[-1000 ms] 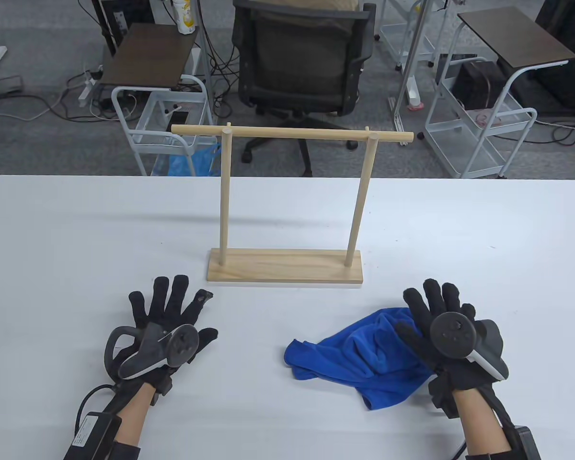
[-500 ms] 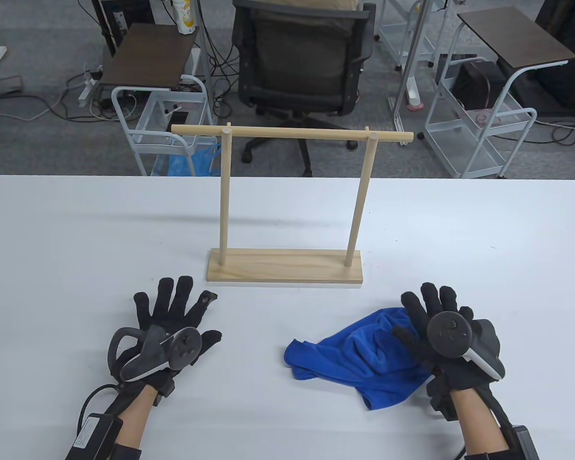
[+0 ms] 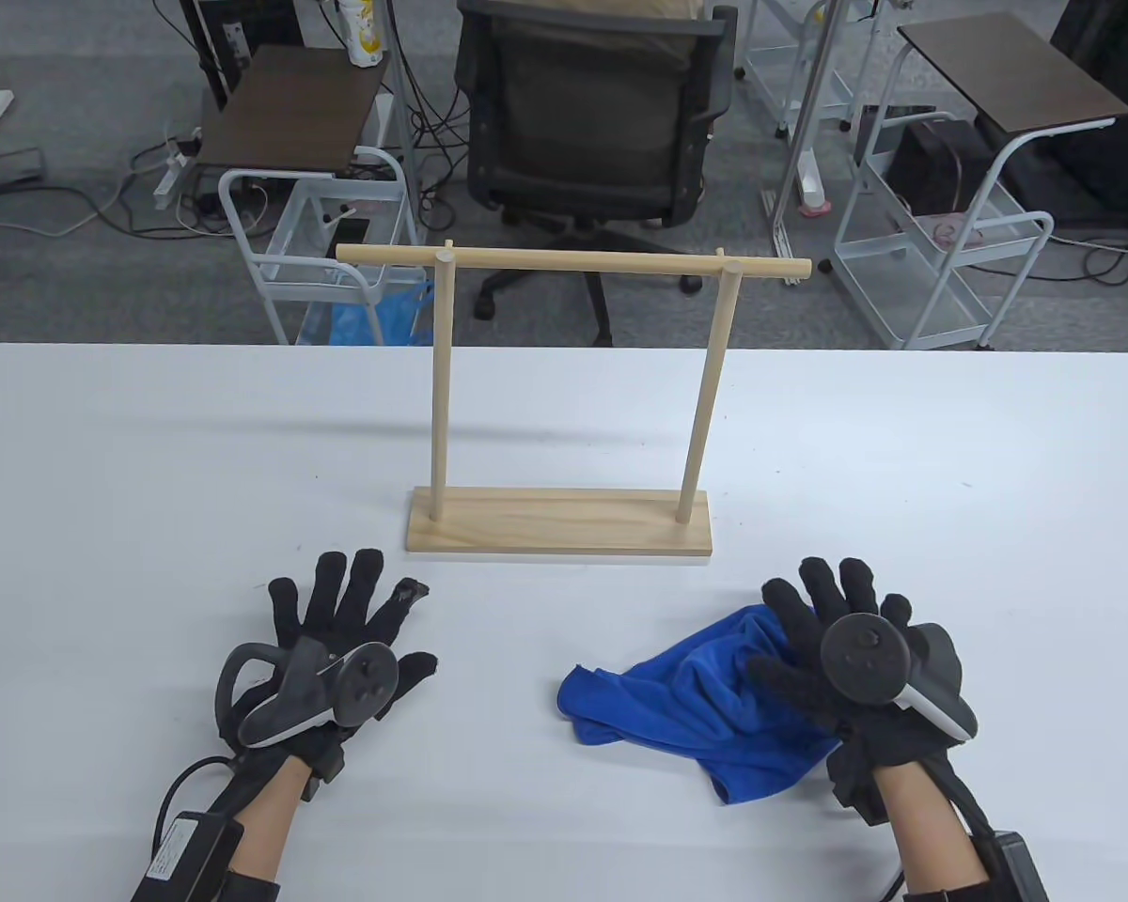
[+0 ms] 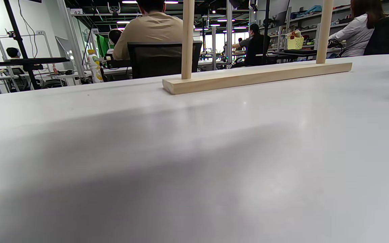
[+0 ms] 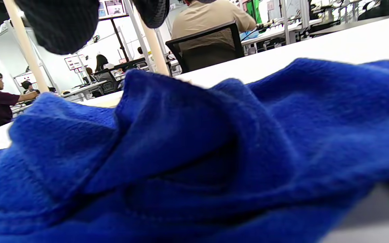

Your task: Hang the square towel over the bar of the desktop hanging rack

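Observation:
A crumpled blue square towel [image 3: 686,700] lies on the white table [image 3: 150,451] at the front right; it fills the right wrist view [image 5: 194,152]. My right hand [image 3: 822,625] rests flat over the towel's right part, fingers spread and extended. My left hand [image 3: 348,611] lies flat and open on the bare table at the front left, holding nothing. The wooden rack [image 3: 564,521] stands mid-table beyond both hands, its top bar [image 3: 573,260] bare. The rack base shows in the left wrist view [image 4: 255,77].
Beyond the table's far edge stand an office chair [image 3: 587,122], white wire carts [image 3: 324,254] and small side tables [image 3: 1006,66]. Bare table surface lies between the hands and around the rack.
My right hand has slid a little left and toward me over the towel. My left hand has crept slightly right. The towel and rack have not moved.

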